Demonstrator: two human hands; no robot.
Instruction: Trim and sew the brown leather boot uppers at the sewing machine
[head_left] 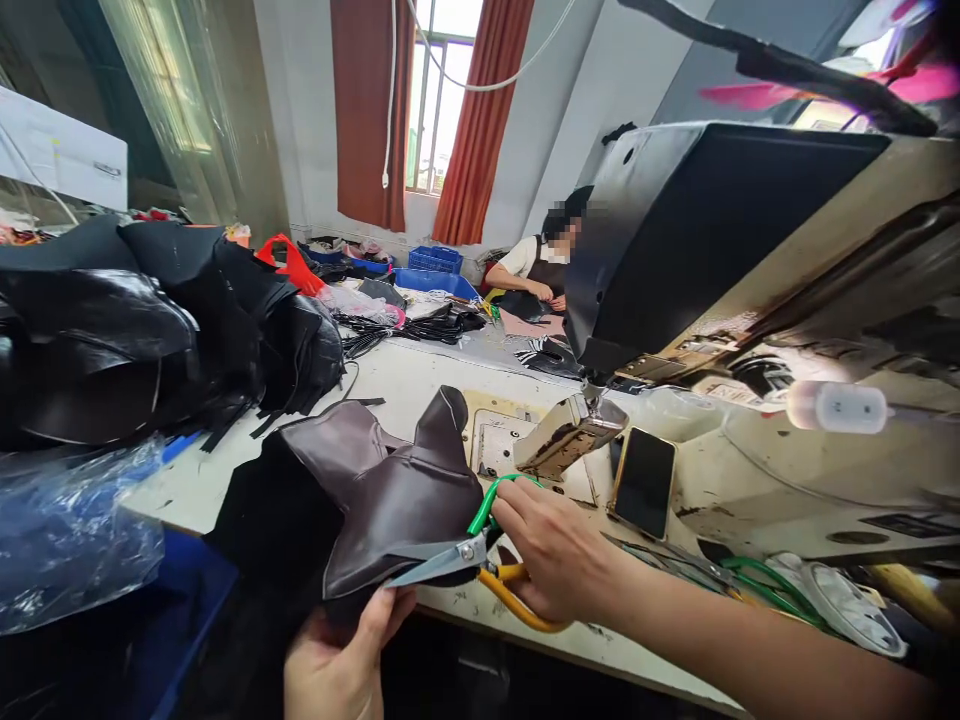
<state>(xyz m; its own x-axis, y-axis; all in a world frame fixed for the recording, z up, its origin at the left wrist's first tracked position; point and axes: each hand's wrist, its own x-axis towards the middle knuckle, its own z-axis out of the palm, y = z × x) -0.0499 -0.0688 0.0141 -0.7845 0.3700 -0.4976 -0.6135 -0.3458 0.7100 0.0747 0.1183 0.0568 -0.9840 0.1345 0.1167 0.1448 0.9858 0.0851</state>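
A dark brown leather piece (409,505) with stitched seams lies at the table's front edge, before the sewing machine. My left hand (341,650) pinches its lower edge between thumb and fingers. In my right hand (547,545) is a pair of scissors (469,552) with one green and one orange handle. The blades point left along the leather's lower edge, their tips close to my left thumb. Whether they are cutting through material I cannot tell. Black material (262,540) hangs from the leather's left side over the table edge.
The sewing machine (720,240) overhangs the right side, above its narrow arm (562,440). A phone (643,482) and green-handled scissors (772,590) lie at right. Black leather pieces (150,330) are heaped at left near clear plastic (75,530). A person (536,270) works across the table.
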